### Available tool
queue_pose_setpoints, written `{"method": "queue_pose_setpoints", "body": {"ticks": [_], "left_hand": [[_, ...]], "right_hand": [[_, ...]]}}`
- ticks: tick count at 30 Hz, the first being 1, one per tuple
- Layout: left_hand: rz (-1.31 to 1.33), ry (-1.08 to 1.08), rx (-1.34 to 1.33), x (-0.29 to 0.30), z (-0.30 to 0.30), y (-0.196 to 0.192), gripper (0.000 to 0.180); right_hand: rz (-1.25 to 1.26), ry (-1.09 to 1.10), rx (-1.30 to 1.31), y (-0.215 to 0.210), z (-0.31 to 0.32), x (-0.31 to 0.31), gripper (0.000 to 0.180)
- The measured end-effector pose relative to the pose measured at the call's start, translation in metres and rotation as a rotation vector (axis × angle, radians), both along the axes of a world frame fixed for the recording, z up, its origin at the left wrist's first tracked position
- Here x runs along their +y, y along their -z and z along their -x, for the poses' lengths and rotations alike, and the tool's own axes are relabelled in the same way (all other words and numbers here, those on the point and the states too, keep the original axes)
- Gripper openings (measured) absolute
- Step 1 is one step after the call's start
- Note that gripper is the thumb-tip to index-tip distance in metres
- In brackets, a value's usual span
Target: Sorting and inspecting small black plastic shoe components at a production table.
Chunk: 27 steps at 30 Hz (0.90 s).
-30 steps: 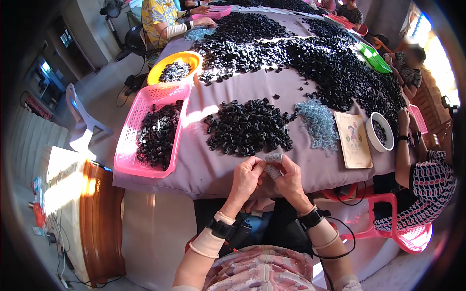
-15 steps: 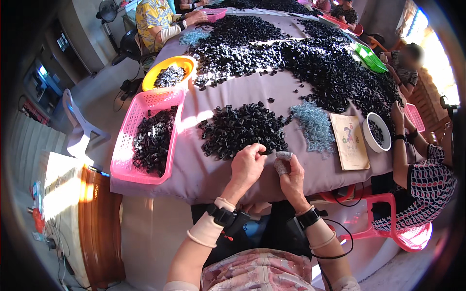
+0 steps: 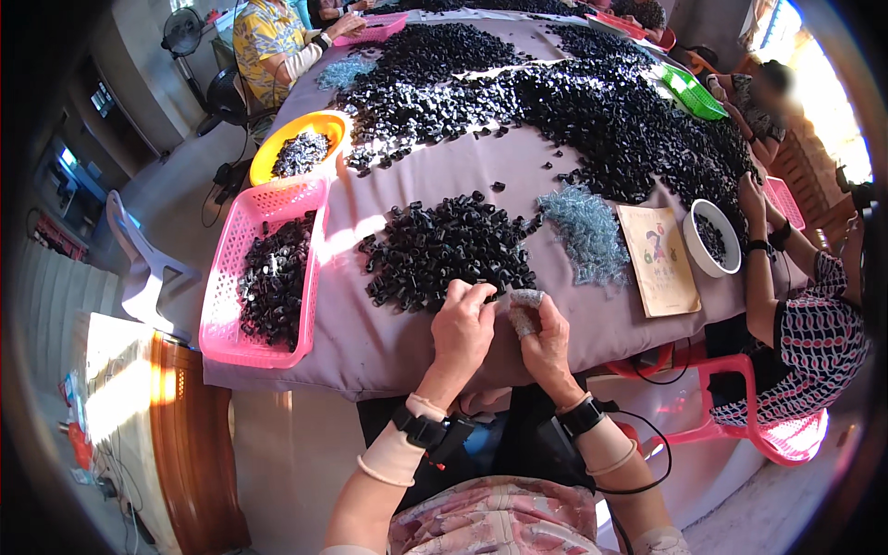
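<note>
Fingertip work at the near edge of the desk (image 3: 388,347), draped in mauve cloth. Kept the left hand (image 3: 462,328) nearly closed, thumb and forefinger pinched on what looked like a small black plastic piece (image 3: 487,287), mostly hidden by the fingers. Curled the right hand (image 3: 548,344) just beside it, one finger bound in a grey fabric wrap (image 3: 524,312) and pressed toward the same spot; could not tell whether that hand gripped the piece too.

Had the heap of small black plastic ring-shaped pieces (image 3: 449,245) just beyond the fingertips, touching distance from the left hand. Beyond the right hand, a pile of pale blue translucent bits (image 3: 583,227); further to that side, a tan printed card (image 3: 659,261) and a white round bowl (image 3: 710,236) with dark pieces inside. Well off past the left hand, a pink perforated plastic basket (image 3: 268,273) half filled with the same black pieces.

Judged the piece light, stiff and smooth, likely slippery and easy to flick away, hardly fragile. Judged it best taken across its outer rim between thumb and forefinger pads, with modest pressure, singled from the loose edge of the heap rather than dug from its middle.
</note>
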<state>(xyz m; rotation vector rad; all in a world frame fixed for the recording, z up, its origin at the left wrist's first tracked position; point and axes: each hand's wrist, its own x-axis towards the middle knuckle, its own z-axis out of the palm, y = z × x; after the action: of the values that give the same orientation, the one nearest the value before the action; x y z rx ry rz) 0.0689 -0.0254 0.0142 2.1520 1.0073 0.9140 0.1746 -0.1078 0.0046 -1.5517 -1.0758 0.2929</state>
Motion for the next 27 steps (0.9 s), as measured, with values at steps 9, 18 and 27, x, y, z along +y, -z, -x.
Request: {"method": "queue_pose_setpoints", "body": {"ticks": [9,18,27], "left_hand": [[0.518,0.082,-0.429,-0.022,0.035,0.005,0.018],[0.512,0.043,-0.383,-0.026,0.034,0.008,0.01],[0.3,0.048,-0.391,-0.025,0.033,0.014,0.016]], "right_hand": [[-0.019,-0.039,0.089,-0.005,0.005,-0.002,0.026],[0.027,-0.193,-0.027,-0.022,0.021,-0.01,0.032],[0.029,-0.186,-0.367,-0.027,0.023,-0.005,0.038]]}}
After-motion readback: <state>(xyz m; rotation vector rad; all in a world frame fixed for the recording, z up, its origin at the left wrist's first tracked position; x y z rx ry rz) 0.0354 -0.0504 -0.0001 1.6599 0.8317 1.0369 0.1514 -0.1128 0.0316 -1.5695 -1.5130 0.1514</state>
